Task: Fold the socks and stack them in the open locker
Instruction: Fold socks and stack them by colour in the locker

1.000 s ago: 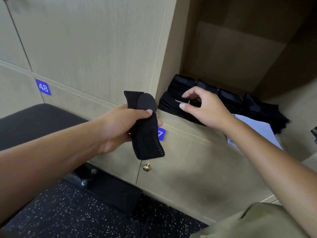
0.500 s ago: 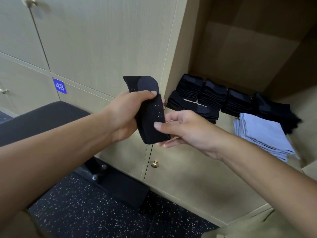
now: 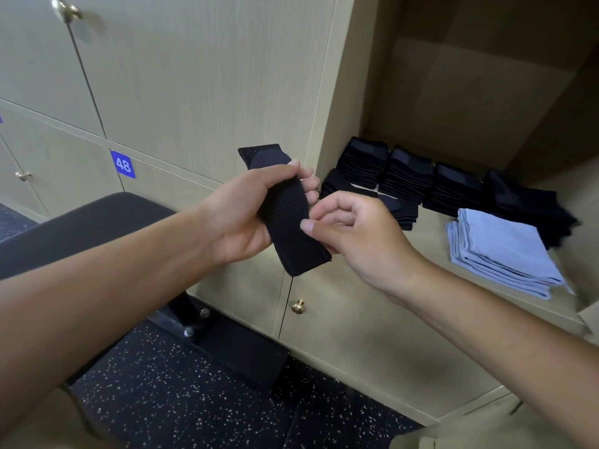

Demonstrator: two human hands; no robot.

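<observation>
The left hand (image 3: 240,212) grips a black sock (image 3: 288,218) in front of the locker doors, thumb across the front and fingers curled round the back, their tips showing at its right edge. The sock runs slantwise, its cuff end sticking up above the thumb and its lower end hanging free below the palm, over the seam between two lower doors. The right hand (image 3: 359,234) meets it from the right, thumb and curled forefinger pinching the sock's right edge about halfway down, just below the left fingertips. Both hands are held out in the air, just left of the open locker (image 3: 479,92). On the locker's floor, black sock stacks (image 3: 411,176) stand in a row along the back, with a lower one lying in front at the left, partly hidden by the right hand. A pile of folded blue cloths (image 3: 505,251) lies near the front edge, to the right of the hands. A door to the left bears a blue tag reading 48 (image 3: 123,164). A dark bench (image 3: 81,228) sits under the left forearm.
</observation>
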